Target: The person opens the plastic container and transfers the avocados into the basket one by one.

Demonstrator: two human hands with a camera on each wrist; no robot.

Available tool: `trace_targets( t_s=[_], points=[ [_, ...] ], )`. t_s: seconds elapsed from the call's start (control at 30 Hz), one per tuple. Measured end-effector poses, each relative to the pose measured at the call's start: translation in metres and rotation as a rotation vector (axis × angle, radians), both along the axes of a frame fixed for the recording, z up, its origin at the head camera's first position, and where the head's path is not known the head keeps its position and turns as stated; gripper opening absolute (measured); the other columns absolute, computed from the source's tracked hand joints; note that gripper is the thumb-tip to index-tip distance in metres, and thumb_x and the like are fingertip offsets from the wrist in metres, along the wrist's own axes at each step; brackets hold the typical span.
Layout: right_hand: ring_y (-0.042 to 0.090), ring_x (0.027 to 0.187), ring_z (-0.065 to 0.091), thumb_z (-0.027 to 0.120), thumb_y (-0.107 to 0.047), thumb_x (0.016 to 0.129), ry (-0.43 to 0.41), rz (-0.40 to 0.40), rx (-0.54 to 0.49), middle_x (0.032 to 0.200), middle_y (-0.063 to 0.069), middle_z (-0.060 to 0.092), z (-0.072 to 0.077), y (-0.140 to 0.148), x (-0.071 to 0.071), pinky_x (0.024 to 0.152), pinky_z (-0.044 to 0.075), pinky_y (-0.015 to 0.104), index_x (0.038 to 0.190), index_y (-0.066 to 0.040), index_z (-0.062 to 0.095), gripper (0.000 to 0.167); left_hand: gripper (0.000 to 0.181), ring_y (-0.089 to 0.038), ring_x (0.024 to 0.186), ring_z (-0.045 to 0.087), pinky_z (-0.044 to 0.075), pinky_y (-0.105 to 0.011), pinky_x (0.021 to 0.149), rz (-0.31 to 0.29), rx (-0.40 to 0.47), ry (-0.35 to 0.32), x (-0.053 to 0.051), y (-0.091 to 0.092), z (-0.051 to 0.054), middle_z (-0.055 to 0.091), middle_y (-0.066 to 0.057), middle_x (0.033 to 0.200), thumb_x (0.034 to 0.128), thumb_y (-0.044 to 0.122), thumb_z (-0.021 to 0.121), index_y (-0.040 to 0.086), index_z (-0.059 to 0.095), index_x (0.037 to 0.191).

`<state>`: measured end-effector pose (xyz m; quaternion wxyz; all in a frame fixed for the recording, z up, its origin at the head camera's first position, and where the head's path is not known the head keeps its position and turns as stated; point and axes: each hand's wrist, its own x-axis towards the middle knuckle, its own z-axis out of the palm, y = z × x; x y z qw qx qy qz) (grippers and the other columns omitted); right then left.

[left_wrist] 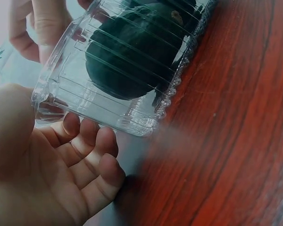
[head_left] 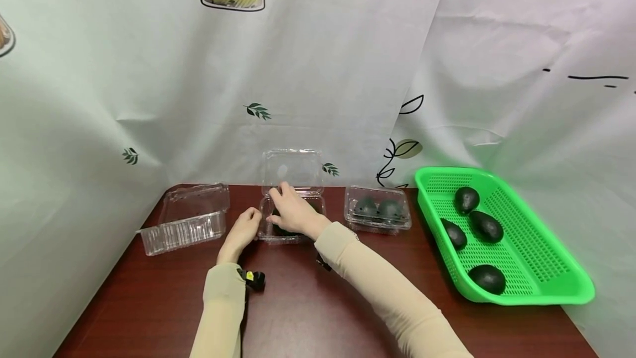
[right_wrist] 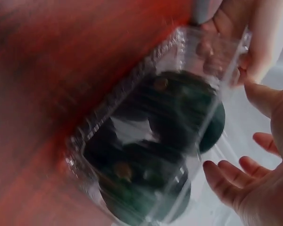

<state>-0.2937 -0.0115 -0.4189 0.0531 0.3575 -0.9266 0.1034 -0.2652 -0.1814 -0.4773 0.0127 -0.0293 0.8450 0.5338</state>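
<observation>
An opened clear plastic box [head_left: 290,240] stands mid-table with its lid [head_left: 293,167] raised at the back. Dark green avocados [left_wrist: 127,56] [right_wrist: 141,188] lie inside it. At the box's left end, my left hand [head_left: 243,231] [left_wrist: 61,165] holds the edge, its curled fingertips against the outer wall and the thumb by the rim. My right hand [head_left: 296,211] [right_wrist: 259,174] reaches over the box from the right, covering part of the avocados in the head view. Its fingers are spread and loosely bent by the rim, gripping nothing.
To the left lies an empty clear box [head_left: 184,233] with its lid up. A closed clear box [head_left: 377,224] with avocados stands to the right. Beyond it, a green basket [head_left: 536,253] holds several dark avocados [head_left: 487,226]. A white patterned cloth [head_left: 323,70] hangs behind the table [head_left: 288,314].
</observation>
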Motion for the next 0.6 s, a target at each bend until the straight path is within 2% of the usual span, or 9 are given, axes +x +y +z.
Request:
trace_targets(
  t_s=[0.17,0.4,0.6],
  points=[
    [0.021,0.097,0.048,0.069,-0.036,0.092,-0.064,-0.036,0.024,0.115,0.011,0.041,-0.009,-0.004,0.004,0.073,0.047,0.028,0.123,-0.010,0.045,0.047,0.026,-0.021,0.061,0.050,0.045,-0.032,0.058,0.004,-0.003,-0.004,0.000,0.000,-0.001,0.050,-0.010,0.077,0.1021,0.019,0.035,0.001,0.054,0.102],
    [0.026,0.106,0.051,0.071,-0.036,0.090,-0.167,-0.051,0.017,0.120,0.013,0.042,-0.015,-0.009,0.010,0.080,0.049,0.033,0.130,-0.012,0.044,0.053,0.027,-0.020,0.062,0.050,0.045,-0.033,0.059,-0.004,0.002,-0.009,0.000,-0.002,-0.002,0.051,-0.010,0.079,0.1039,0.020,0.034,0.001,0.053,0.104],
    [0.027,0.109,0.051,0.072,-0.035,0.089,-0.188,-0.081,-0.020,0.122,0.013,0.041,-0.021,-0.014,0.009,0.083,0.049,0.035,0.131,-0.015,0.044,0.055,0.026,-0.020,0.062,0.049,0.044,-0.032,0.058,-0.001,0.005,-0.009,-0.001,-0.001,-0.002,0.051,-0.009,0.079,0.1035,0.020,0.035,0.001,0.053,0.103]
  ],
)
